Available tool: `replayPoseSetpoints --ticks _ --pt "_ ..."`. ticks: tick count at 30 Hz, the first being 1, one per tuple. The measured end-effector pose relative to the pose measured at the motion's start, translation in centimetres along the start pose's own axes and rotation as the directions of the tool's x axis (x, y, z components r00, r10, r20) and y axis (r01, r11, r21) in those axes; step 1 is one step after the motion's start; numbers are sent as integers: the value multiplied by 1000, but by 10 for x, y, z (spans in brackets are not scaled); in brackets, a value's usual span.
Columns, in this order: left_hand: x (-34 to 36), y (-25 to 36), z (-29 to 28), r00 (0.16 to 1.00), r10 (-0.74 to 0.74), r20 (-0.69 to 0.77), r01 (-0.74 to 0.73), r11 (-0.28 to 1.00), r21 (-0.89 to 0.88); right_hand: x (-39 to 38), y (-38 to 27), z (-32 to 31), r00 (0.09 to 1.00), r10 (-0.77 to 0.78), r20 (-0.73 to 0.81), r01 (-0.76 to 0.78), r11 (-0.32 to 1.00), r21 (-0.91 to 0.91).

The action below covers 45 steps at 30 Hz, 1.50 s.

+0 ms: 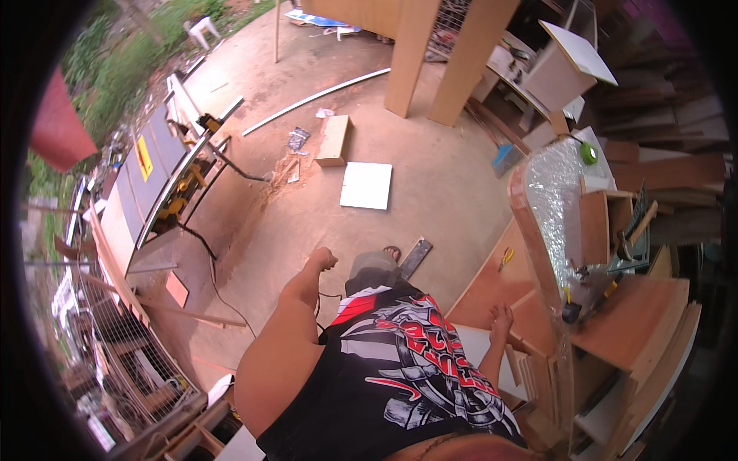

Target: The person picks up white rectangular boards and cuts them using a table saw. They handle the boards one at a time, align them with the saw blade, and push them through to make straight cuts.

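At the far left stands a table saw with a flat grey top and yellow parts [146,170], well apart from the person. Further right, the left hand [326,259] hangs over the bare concrete floor [284,203], its fingers folded into a loose fist; whether anything small sits inside is hidden. Beyond that hand, upward and slightly right, an oblong light-brown wooden box [333,141] rests on the floor, and just beside its near end lies the flat white square panel [366,185], nearest to the left hand yet apart from it. A dark, flat, narrow bar [416,258] lies by the person's foot. On the right, the right hand [500,318] is near a reddish-brown wooden sheet [492,284], its fingers half curled; I cannot tell how wide they stand or whether they hold anything. A yellow-handled hand tool [506,257] lies on that sheet, beyond the right hand, and a long board covered in shiny clear wrap [550,200] stretches further right.
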State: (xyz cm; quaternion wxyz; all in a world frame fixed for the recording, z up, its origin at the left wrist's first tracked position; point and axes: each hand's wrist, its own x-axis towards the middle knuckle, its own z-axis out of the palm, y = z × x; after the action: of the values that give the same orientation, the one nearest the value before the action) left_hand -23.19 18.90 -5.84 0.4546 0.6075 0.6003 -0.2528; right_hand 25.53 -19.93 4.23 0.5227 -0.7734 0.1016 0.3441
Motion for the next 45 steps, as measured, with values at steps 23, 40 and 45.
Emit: replayPoseSetpoints --ticks 23,40,45 --pt "-114 -126 83 987 -137 -87 95 921 -378 8 142 -16 954 278 115 -271 960 -73" --pt "-61 -143 -34 993 -48 -106 -35 747 -664 -21 85 172 941 123 315 19 911 -411" --pt "-12 -108 -64 999 -5 -45 -21 819 -574 -32 76 185 964 107 245 -4 921 -389"
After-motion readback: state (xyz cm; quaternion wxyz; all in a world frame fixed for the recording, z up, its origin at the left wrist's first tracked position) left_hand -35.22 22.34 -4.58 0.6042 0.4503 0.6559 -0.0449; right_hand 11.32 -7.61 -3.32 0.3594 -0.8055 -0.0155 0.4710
